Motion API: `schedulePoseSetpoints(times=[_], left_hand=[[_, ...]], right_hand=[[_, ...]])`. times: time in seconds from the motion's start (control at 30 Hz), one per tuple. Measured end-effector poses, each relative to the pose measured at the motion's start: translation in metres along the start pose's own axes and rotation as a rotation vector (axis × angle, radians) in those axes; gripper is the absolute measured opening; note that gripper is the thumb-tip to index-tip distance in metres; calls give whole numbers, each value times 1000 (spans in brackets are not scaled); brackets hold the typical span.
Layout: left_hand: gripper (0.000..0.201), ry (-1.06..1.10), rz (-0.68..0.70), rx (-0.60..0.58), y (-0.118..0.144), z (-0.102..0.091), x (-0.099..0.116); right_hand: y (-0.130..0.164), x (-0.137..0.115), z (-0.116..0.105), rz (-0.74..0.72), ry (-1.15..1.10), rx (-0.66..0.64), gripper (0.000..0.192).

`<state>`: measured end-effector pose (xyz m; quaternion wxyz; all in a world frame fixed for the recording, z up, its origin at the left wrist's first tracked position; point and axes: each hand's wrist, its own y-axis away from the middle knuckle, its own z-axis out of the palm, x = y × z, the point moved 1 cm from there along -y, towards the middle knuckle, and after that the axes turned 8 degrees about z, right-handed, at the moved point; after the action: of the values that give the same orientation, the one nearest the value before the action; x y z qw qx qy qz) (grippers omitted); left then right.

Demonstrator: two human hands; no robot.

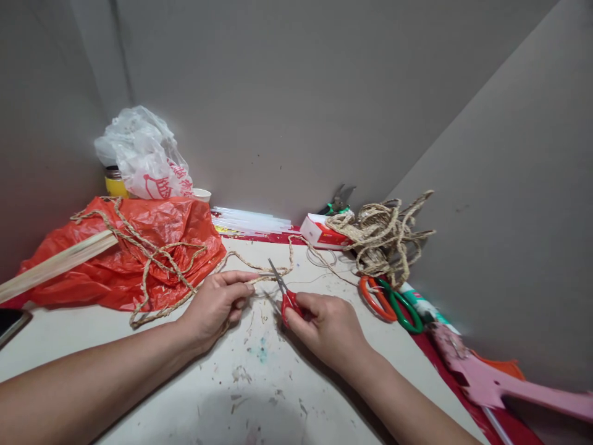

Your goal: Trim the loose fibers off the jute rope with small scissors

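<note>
My left hand [220,307] pinches a braided straw rope [236,258] over the middle of the white board [222,395]. In my right hand [331,324] is a small pair of scissors with red handles [291,303]. Their blades point up and away, close beside the rope near my left fingertips. Whether the blades touch the rope I cannot tell. From my left hand the rope loops back over a red plastic bag [180,213], and another stretch runs right toward a bundle of rope.
A tangled rope bundle [393,232] lies at the right, with orange- and green-handled scissors [403,309] before it. A pink glue gun [504,383] is at the lower right. White glue sticks [250,220], a red-and-white box [322,232] and pliers [340,201] line the back. Wooden strips [60,266] stand left.
</note>
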<state>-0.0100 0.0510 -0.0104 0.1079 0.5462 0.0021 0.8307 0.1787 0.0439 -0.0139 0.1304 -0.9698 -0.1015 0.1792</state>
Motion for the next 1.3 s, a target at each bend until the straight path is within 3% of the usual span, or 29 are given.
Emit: schedulePoseSetpoints(times=[0.1, 0.23, 0.33, 0.47, 0.77, 0.93, 1.03, 1.2, 1.3], left_hand=[[25, -70, 15, -4, -1, 0, -3], [21, -109, -119, -132, 1, 2, -6], [18, -50, -193, -229, 5, 5, -5], [9, 49, -192, -244, 6, 6, 1], [5, 148, -107, -43, -2, -1, 5], [6, 175, -136, -41, -5, -3, 1], [6, 192, -143, -41, -6, -5, -1], [2, 201, -146, -10, -5, -3, 2], [7, 224, -158, -73, -3, 0, 4]], right_hand=[[-1, 1, 0, 37, 4, -22, 31], [-5, 5, -1, 88, -6, -38, 30], [-8, 9, -1, 107, 0, -50, 30], [-8, 10, -1, 95, -8, -60, 29], [0, -1, -10, -263, -81, 117, 21], [5, -1, -15, -384, -160, 249, 24], [6, -4, -15, -428, -127, 227, 23], [2, -6, -10, -269, 30, 52, 19], [-1, -4, -8, -143, 57, -29, 23]])
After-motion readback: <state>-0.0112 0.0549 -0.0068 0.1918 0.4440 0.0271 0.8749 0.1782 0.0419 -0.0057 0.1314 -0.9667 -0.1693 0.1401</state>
